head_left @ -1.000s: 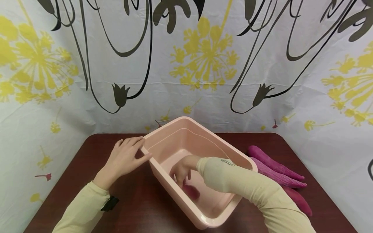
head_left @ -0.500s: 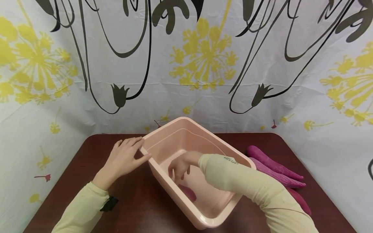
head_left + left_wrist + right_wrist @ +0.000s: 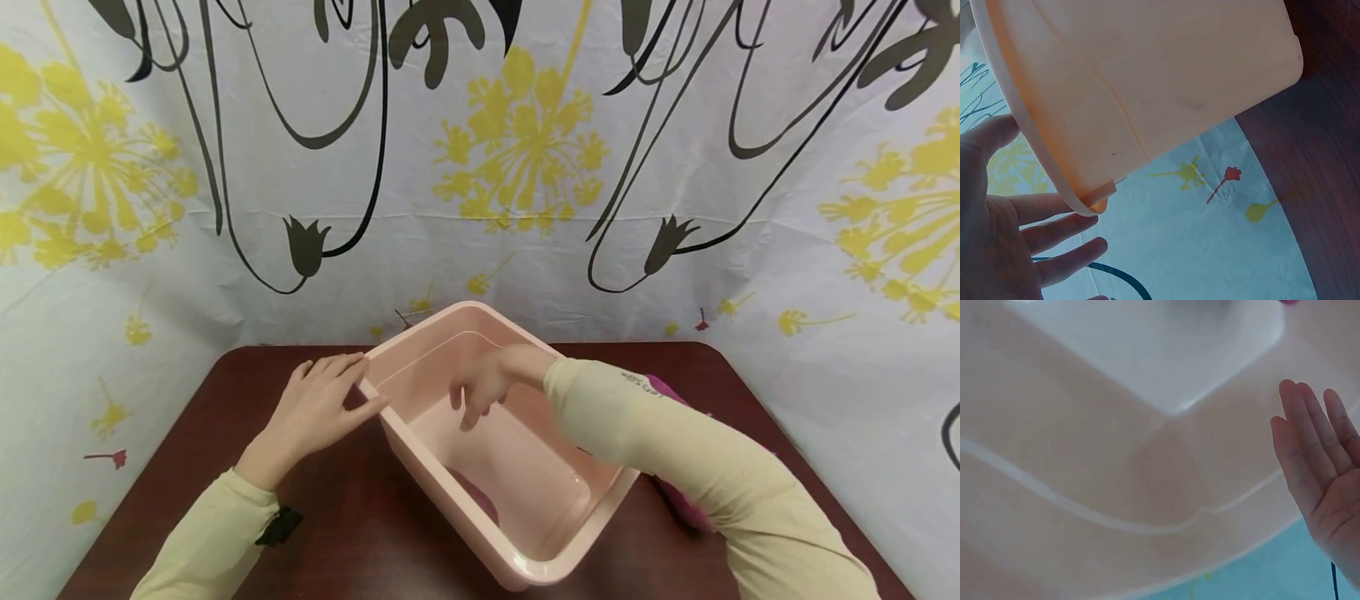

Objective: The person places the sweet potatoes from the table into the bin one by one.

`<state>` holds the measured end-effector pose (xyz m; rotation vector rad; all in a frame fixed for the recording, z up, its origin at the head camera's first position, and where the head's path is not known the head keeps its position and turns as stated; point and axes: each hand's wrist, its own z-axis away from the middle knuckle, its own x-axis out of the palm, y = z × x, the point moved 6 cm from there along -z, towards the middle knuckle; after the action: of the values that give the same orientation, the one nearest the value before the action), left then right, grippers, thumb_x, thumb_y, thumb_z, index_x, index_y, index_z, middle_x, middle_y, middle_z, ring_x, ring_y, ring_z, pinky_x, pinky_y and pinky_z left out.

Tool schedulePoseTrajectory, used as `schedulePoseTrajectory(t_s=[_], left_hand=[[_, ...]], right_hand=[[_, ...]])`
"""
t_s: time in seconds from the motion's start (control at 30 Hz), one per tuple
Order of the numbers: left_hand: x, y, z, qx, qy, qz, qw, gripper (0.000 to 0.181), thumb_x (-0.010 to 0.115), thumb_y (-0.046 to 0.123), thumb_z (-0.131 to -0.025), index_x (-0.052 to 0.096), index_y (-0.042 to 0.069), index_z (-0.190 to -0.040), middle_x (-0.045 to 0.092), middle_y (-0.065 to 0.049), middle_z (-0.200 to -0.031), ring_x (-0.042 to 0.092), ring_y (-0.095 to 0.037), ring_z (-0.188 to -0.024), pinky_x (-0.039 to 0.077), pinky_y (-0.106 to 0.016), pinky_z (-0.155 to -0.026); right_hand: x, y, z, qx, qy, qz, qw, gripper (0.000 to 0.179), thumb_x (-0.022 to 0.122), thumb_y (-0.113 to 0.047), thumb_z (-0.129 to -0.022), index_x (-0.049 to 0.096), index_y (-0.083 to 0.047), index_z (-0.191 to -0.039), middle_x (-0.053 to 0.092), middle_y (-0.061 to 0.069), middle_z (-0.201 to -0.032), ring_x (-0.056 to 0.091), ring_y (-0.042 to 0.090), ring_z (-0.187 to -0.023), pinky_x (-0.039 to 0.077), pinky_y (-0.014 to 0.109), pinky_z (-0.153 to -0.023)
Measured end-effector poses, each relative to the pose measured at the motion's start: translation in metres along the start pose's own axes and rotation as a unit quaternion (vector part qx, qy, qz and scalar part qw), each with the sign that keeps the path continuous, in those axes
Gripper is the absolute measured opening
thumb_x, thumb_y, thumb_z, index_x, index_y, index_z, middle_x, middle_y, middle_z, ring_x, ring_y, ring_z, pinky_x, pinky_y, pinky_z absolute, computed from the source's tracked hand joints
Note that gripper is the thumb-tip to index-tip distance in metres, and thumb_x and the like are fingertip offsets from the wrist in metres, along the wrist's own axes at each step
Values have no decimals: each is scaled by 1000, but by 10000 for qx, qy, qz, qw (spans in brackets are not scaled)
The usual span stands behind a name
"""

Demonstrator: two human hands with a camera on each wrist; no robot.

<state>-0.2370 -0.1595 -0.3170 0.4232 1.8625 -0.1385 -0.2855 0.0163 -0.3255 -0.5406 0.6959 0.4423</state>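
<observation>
A pale pink plastic tub (image 3: pixel 547 571) stands at an angle on the table. My left hand (image 3: pixel 318 404) rests at its left corner, thumb and fingertips touching the rim, the fingers mostly straight in the left wrist view. Inside the tub, a purple sweet potato (image 3: pixel 480 496) lies along the near left wall, partly hidden by the rim. My right hand (image 3: pixel 483 383) is over the tub's inside, above the floor and apart from the sweet potato. Its fingers are extended and hold nothing, as the right wrist view shows.
More purple sweet potatoes (image 3: pixel 686 507) lie on the dark red-brown table (image 3: pixel 337 533) right of the tub, mostly hidden by my right sleeve (image 3: pixel 675 442). A patterned white cloth (image 3: pixel 450 167) hangs behind and at both sides.
My right hand has left the sweet potato on the tub floor and moved up toward the tub's far side. The sweet potato has shifted closer to the near left wall. My left hand stays put.
</observation>
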Motion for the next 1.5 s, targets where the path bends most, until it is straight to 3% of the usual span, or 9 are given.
schedulePoseTrajectory(t_s=[0.27,0.57,0.8,1.17,1.37,1.5], left_hand=[[0,1,0,24,-18,-11,10000,66,52,54,-79,52,4,-122,49,-13,-122,43,-32,-110,26,-55,-89],[0,1,0,2,-40,-25,10000,67,52,54,-79,52,3,-123,49,-13,-122,43,-32,-109,26,-55,-89],[1,1,0,17,-61,-22,10000,67,51,54,-79,52,4,-123,48,-13,-123,42,-32,-110,26,-54,-89],[0,1,0,45,-28,-13,10000,67,52,54,-79,52,3,-123,48,-13,-122,43,-32,-109,27,-54,-89],[-1,0,0,73,15,-22,10000,67,52,54,-79,53,3,-122,49,-13,-122,43,-32,-109,27,-54,-88],[-1,0,0,108,42,-18,9999,66,52,54,-79,53,2,-121,49,-13,-122,44,-32,-109,27,-54,-88]], right_hand=[[-19,6,31,-382,387,-94,9985,35,64,-23,-80,52,-7,-109,56,2,-95,55,11,-77,48,32,-67],[-27,19,65,-1021,869,35,9910,31,60,-23,-81,53,-10,-107,57,-1,-95,54,12,-88,42,26,-75],[-31,43,93,-902,1076,-325,9896,36,57,-26,-83,51,-9,-114,57,-1,-99,54,13,-92,41,31,-80],[-34,83,131,-960,1648,-1104,9754,34,58,-21,-85,50,-4,-113,59,7,-100,53,17,-97,37,37,-87],[-30,106,148,-819,2086,-990,9695,38,59,-30,-84,52,-7,-113,59,2,-98,54,15,-95,40,36,-82],[-23,122,157,-806,2151,-1320,9643,36,59,-26,-85,51,-6,-113,59,5,-99,55,19,-93,43,33,-78]])
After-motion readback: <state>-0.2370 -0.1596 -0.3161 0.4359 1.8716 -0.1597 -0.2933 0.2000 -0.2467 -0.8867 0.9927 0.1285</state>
